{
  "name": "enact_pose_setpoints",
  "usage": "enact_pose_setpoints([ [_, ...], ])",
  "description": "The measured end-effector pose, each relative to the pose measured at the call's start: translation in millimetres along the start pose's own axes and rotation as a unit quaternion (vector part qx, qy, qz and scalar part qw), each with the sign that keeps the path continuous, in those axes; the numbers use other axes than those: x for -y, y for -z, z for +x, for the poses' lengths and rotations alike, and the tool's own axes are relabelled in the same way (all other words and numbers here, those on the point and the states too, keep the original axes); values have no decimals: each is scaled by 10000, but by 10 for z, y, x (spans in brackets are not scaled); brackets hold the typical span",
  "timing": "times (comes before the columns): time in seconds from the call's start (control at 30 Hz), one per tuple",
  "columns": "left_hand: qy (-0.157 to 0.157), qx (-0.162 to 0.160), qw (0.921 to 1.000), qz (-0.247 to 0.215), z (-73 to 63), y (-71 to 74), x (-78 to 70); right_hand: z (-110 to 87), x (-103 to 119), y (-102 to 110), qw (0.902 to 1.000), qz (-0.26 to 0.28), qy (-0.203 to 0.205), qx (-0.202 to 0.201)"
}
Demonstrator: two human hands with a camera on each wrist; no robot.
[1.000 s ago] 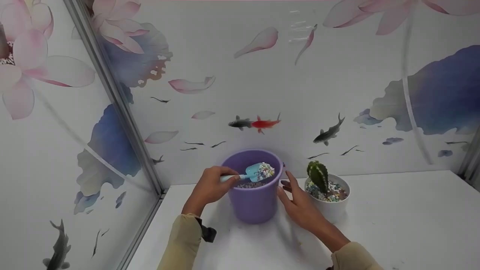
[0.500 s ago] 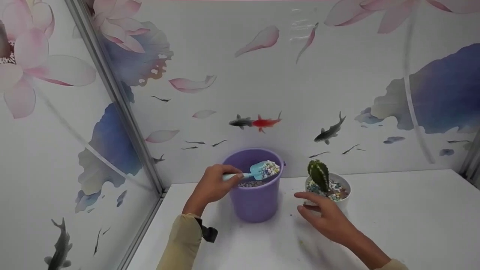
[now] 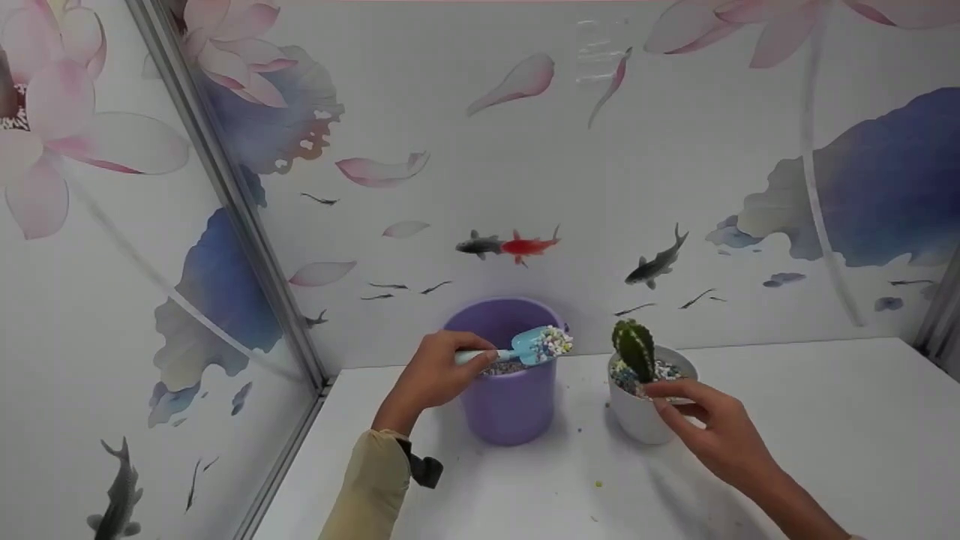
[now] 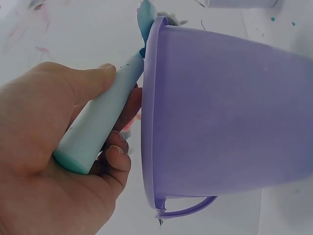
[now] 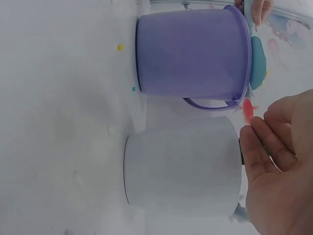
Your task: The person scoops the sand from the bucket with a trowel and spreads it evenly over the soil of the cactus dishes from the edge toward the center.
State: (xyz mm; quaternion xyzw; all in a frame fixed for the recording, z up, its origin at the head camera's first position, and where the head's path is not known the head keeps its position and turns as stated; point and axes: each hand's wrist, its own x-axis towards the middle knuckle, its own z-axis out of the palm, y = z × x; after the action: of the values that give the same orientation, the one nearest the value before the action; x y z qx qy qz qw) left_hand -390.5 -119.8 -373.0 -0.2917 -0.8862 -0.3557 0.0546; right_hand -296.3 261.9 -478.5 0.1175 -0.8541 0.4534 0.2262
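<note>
My left hand point(image 3: 435, 375) grips the pale handle of a small blue hand trowel point(image 3: 529, 346). Multicoloured pebbles point(image 3: 556, 341) lie heaped on its blade, over the right side of a purple bucket point(image 3: 506, 412) with grey gravelly material inside. The left wrist view shows the thumb and fingers wrapped round the trowel handle point(image 4: 98, 117) beside the bucket's rim. To the right stands a white pot point(image 3: 637, 416) with a green cactus point(image 3: 634, 349) among coloured pebbles. My right hand point(image 3: 724, 431) reaches over the pot's near rim, fingers fairly straight, fingertips close to the cactus base; exact contact is unclear.
A few stray pebbles point(image 3: 598, 484) are scattered on the white table point(image 3: 810, 442). Behind it rises a wall panel point(image 3: 465, 150) printed with fish and petals. A metal strip point(image 3: 225, 187) joins it to the left panel.
My right hand has moved right, from beside the bucket to the pot's rim. The loaded trowel has shifted slightly right, from inside the bucket's mouth to above its right rim.
</note>
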Motion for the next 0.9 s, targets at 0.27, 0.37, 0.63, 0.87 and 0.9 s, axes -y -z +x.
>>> enact_pose_setpoints([
  [0.27, -132, 2, 9999, -12, -13, -67, -7, 18, -204, 79, 9916, -330, -6, -1247],
  [0.37, -82, 4, 10000, -26, -15, -90, -25, 37, -276, 77, 9912, -454, -319, -1198],
  [0.63, 7, 98, 10000, -7, 1, -136, -120, 78, -480, 66, 9950, 209, -978, -10],
  [0.87, -89, 113, 9999, -85, -8, -152, -189, 125, -611, 3, 9927, 446, -1107, 196],
  [0.9, -97, 123, 9998, -93, -10, -157, -199, 128, -621, -5, 9921, 460, -1142, 221],
])
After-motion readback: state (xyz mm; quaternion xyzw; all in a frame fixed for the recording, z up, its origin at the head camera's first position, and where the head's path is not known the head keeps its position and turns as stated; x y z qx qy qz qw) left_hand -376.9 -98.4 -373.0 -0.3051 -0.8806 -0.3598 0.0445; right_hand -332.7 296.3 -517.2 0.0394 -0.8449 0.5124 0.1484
